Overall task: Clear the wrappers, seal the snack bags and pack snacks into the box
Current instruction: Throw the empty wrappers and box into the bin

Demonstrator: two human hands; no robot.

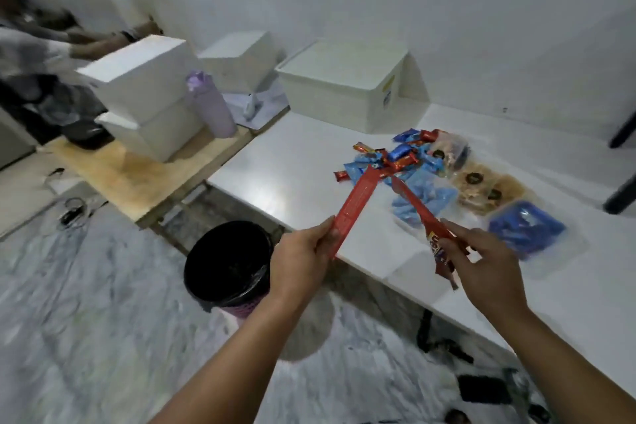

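Observation:
My left hand [304,251] pinches one long red wrapper [354,206] at its near end. My right hand [481,265] grips a second red wrapper [423,213] with a printed logo. Both wrappers slant up over the front edge of the white table [292,169]. Behind them lies a pile of small red and blue snack packets [399,155], a clear bag of blue packets [423,200], clear bags of biscuits [481,186] and a blue bag [523,227]. A white lidded box [347,83] stands at the back of the table.
A black bin [229,263] stands on the floor just left of my left hand. A wooden table [137,175] to the left carries stacked white boxes [144,93] and a purple bottle [210,103]. Another person [41,45] is at the far left.

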